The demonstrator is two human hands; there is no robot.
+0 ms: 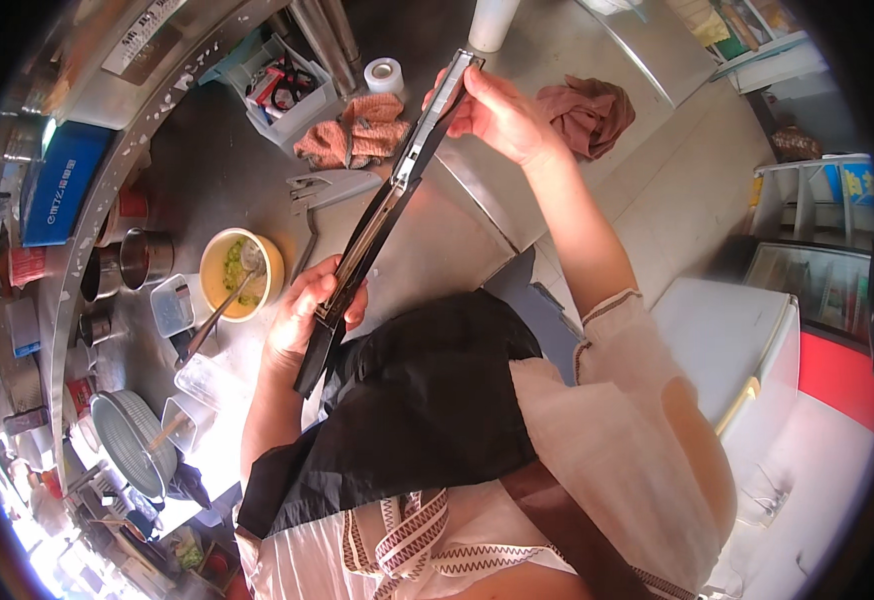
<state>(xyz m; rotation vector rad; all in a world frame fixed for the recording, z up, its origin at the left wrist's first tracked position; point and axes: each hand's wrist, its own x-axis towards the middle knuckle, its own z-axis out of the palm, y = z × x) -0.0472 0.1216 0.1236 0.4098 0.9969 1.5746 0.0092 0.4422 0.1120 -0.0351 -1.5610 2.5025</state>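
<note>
I hold a long, narrow black and silver metal tool (387, 200), like a long-arm stapler, slanted above the steel counter (217, 170). My left hand (302, 310) grips its lower end near my black apron. My right hand (497, 110) pinches its upper end high over the counter. A grey metal stapler piece (332, 187) lies on the counter just left of the tool.
A yellow bowl (272, 265) with green food and a spoon sits left of my left hand. Orange cloths (357, 130), a tape roll (384, 74), a white bin of tools (282, 90), metal cups (142, 255), plastic tubs (172, 305) and a brown cloth (587, 115) surround it. A white chest freezer (737, 340) stands right.
</note>
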